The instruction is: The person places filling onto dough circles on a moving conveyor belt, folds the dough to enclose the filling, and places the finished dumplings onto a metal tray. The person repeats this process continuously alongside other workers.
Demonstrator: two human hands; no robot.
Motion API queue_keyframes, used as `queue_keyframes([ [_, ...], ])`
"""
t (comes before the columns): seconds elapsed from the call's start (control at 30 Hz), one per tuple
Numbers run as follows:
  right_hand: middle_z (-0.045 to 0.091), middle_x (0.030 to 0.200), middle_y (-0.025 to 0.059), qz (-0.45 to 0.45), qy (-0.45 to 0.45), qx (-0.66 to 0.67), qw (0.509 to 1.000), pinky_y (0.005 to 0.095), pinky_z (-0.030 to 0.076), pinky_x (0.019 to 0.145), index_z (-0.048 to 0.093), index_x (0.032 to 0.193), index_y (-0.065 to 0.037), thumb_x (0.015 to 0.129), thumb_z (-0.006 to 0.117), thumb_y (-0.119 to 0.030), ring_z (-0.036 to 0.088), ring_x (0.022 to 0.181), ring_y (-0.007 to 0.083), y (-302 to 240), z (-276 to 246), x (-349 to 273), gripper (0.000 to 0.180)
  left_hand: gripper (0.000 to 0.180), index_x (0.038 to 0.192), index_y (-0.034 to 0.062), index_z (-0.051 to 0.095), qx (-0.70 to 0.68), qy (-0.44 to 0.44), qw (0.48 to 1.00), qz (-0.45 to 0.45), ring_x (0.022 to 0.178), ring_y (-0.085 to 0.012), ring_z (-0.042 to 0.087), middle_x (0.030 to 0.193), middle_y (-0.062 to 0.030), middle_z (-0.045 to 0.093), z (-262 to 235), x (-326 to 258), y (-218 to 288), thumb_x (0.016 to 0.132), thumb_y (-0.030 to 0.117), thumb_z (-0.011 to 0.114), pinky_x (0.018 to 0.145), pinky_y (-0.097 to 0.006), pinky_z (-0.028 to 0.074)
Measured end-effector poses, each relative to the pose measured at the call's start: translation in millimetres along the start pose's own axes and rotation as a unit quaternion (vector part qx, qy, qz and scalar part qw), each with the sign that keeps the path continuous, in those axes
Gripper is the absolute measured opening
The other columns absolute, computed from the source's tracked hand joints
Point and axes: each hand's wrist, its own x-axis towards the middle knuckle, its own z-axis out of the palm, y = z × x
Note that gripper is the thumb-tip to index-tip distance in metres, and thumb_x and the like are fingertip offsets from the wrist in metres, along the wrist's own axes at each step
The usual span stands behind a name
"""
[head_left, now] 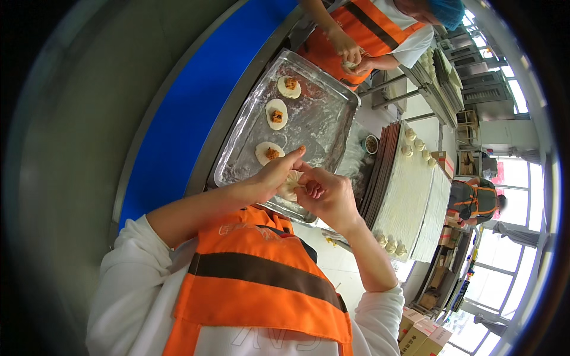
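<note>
Between my hands is a pale, pleated dough bun [289, 187], held over the near end of a floured metal tray [317, 110]. My left hand [278, 173] cups the bun from the left, its thumb raised with orange filling on the tip. My right hand [326, 193] is curled with its fingers closed at the bun's gathered edge. Just beyond my left hand lies a flat dough round [265, 160] topped with orange-brown filling. A second filled round [272, 123] and a third filled round [285, 92] lie farther up the tray's left side.
A blue conveyor belt [178, 118] runs along the left. Across the tray, a co-worker's hands [351, 58] hold dough. To the right are a small bowl [370, 144] and stacked boards [409, 190] bearing several buns. Cardboard boxes [424, 338] stand lower right; another person [475, 199] is farther off.
</note>
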Motion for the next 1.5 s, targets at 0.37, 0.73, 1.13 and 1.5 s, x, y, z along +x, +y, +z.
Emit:
queue_keyframes([
  [0.37,0.056,0.068,0.0062,0.029,-0.021,-0.006,0.999,0.0262,0.045,0.055,0.056,0.091,-0.002,0.069,0.066,-0.004,0.055,0.059,0.0134,5,-2,-3,0.024,0.047,0.089,0.002,0.055,-0.066,-0.027,0.996,-0.05,0.079,-0.0171,0.058,0.084,-0.0071,0.058,-5,4,-6,0.086,0.048,0.043,0.069,-0.029,0.048],
  [0.73,0.055,0.063,0.0084,-0.004,-0.032,0.041,0.999,0.03,0.045,0.052,0.055,0.088,-0.004,0.071,0.065,-0.009,0.056,0.054,0.0193,9,-8,-4,0.021,0.042,0.088,0.0086,0.053,-0.016,-0.063,0.994,-0.09,0.073,-0.0193,0.06,0.083,-0.0072,0.059,-5,4,0,0.087,0.049,0.04,0.051,-0.037,0.048],
  [1.13,0.06,0.086,0.0076,-0.102,0.055,0.003,0.993,0.0305,0.046,0.057,0.06,0.089,-0.005,0.072,0.064,-0.005,0.057,0.064,0.0231,4,-18,1,0.018,0.047,0.091,0.0025,0.054,-0.134,0.072,0.988,0.005,0.074,-0.018,0.059,0.084,-0.0087,0.058,19,6,5,0.09,0.045,0.033,0.068,-0.031,0.048],
  [1.5,0.057,0.078,0.0081,-0.156,0.076,-0.113,0.978,0.0312,0.046,0.057,0.059,0.087,-0.005,0.072,0.064,-0.005,0.057,0.064,0.023,0,-20,0,0.015,0.048,0.09,0.0017,0.056,-0.062,0.067,0.989,0.112,0.076,-0.0173,0.058,0.082,-0.0083,0.059,14,14,-3,0.089,0.045,0.037,0.068,-0.032,0.047],
])
